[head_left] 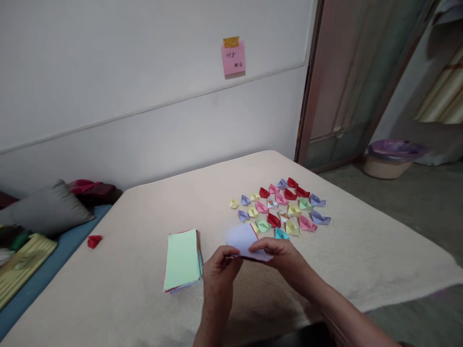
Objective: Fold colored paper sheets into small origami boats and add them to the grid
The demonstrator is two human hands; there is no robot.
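A lavender sheet of paper (241, 237) is held above the cloth-covered surface, its lower edge bent up in a fold. My left hand (221, 265) pinches its lower left edge between thumb and fingers. At the lower right, my right hand (277, 249) grips the same paper, with the thumb lying on its face. Just left of my left hand lies a stack of coloured paper (182, 260), pale green on top. Beyond the paper stand several small folded paper boats (278, 198) in rows, in red, pink, yellow, green, blue and lavender.
A crumpled-looking red folded paper piece (94, 241) lies at the far left of the light cover (137, 270). A grey pillow (54, 210) is beyond it. On the wall hangs a pink note (233, 59). A lined bin (388, 161) stands on the floor at right.
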